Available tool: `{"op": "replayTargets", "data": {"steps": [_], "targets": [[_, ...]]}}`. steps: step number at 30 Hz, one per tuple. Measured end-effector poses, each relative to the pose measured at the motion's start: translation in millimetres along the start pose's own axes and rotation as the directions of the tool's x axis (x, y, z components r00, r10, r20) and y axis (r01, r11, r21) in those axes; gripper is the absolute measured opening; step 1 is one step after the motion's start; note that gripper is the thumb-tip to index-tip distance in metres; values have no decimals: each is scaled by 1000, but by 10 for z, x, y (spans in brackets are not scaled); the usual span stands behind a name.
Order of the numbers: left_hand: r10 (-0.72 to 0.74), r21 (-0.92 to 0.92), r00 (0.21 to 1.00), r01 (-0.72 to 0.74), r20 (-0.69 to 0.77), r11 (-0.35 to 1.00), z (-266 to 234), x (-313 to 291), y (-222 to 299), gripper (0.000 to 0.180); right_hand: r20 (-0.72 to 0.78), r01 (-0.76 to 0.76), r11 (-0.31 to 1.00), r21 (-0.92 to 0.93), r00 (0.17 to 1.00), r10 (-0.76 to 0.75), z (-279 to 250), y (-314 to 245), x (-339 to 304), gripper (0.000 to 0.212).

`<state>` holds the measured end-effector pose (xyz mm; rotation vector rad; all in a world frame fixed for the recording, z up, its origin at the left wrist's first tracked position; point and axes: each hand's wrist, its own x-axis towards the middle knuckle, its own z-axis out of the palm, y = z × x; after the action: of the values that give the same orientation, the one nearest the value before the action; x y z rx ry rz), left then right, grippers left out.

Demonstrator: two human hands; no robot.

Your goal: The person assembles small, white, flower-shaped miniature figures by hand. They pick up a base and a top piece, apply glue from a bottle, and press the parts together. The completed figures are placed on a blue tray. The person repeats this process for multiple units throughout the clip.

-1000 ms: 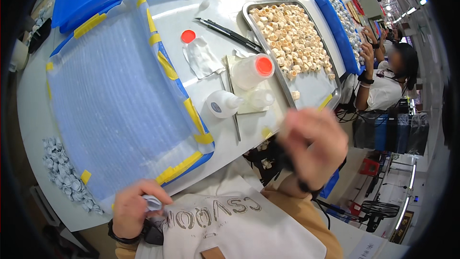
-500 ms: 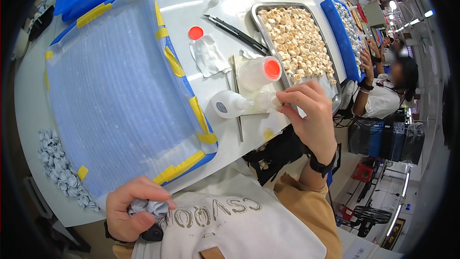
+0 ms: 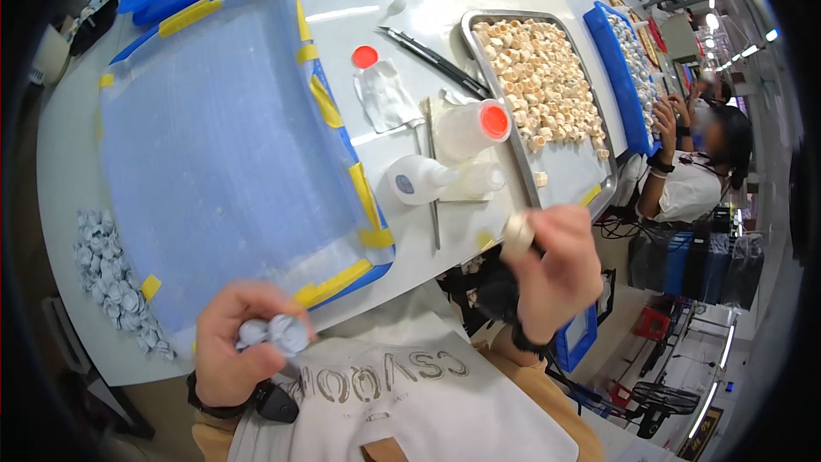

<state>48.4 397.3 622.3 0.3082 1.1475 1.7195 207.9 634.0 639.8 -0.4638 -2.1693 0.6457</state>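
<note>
My left hand [image 3: 224, 349] is closed around a pale grey-blue petal-like piece [image 3: 282, 335], held just in front of my apron, with part of it hidden by my fingers. Pinched between thumb and fingers of my right hand [image 3: 560, 269] is a small cream cup-shaped piece [image 3: 516, 233], somewhat blurred, off the table's front edge. Nearby stand a small translucent jar [image 3: 479, 180], a white squeeze bottle [image 3: 417, 180] and a larger translucent tub [image 3: 462, 130] with red contents or top. Beyond the right hand, a metal tray [image 3: 523, 173] carries several cream cup-shaped pieces [image 3: 547, 77].
A blue tray lined with bluish sheeting [image 3: 231, 145] and yellow tape fills the left side. Grey-blue petal pieces [image 3: 115, 287] are heaped beside it. Tweezers [image 3: 434, 214], a black pen-like tool [image 3: 432, 58] and a white cloth [image 3: 386, 96] lie mid-table. A co-worker [image 3: 684, 180] sits at right.
My right hand has moved from the small jar toward me and now shows the cream piece. My left hand has turned, showing more of the grey-blue piece. The view has shifted slightly.
</note>
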Motion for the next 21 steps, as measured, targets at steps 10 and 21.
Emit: {"op": "replayTargets", "data": {"steps": [10,21], "targets": [[-86,41,992,82,95,996,54,56,58,29,266,197,885,421,906,-328,517,-537,61,29],[207,248,978,-201,3,948,107,-20,-39,29,346,191,896,401,874,-341,640,-603,12,38]]}}
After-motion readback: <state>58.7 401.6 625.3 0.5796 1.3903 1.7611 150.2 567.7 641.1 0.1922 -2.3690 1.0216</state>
